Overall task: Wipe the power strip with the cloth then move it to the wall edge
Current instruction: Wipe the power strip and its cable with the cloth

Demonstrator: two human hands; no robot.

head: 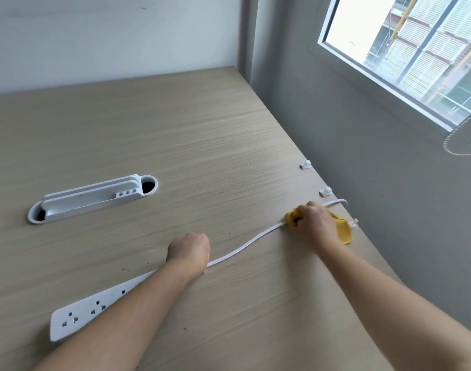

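Note:
A white power strip lies on the wooden desk at the lower left, partly hidden under my left forearm. Its flat white cord runs up and right toward the wall edge. My left hand is closed over the cord near the strip's end. My right hand grips a yellow cloth wrapped around the cord close to the wall; the cord's far end curls off the desk edge there.
A white cable-port cover sits in an oval slot at the left. Three small white cable clips line the desk's right edge along the grey wall. A window is above right.

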